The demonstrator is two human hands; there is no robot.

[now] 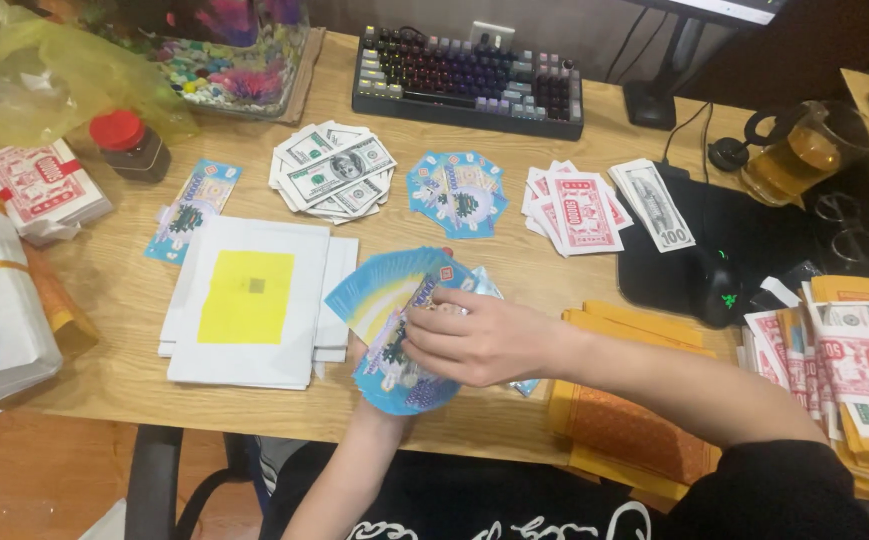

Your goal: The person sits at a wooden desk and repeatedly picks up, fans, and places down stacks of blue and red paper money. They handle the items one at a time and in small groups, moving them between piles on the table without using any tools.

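My left hand [362, 372] is mostly hidden under a fanned stack of blue paper notes [392, 300] that it holds above the wooden table's near edge [134, 380]. Lying across the fan, my right hand [479, 340] pinches the top notes with its fingers. Behind the fan on the table lie spread piles: green-grey notes [334, 172], a blue fan of notes [456, 194], red-and-white notes [579, 210] and a grey note stack [654, 203]. A small blue pile [192, 208] sits further left.
White envelopes with a yellow panel [249, 300] lie to the left. Orange paper sheets [624, 420] and more note bundles [854, 365] are at the right. A keyboard [469, 80], mouse [716, 287], glass teapot [804, 150], red-lidded jar [129, 145] and fish tank [234, 50] stand behind.
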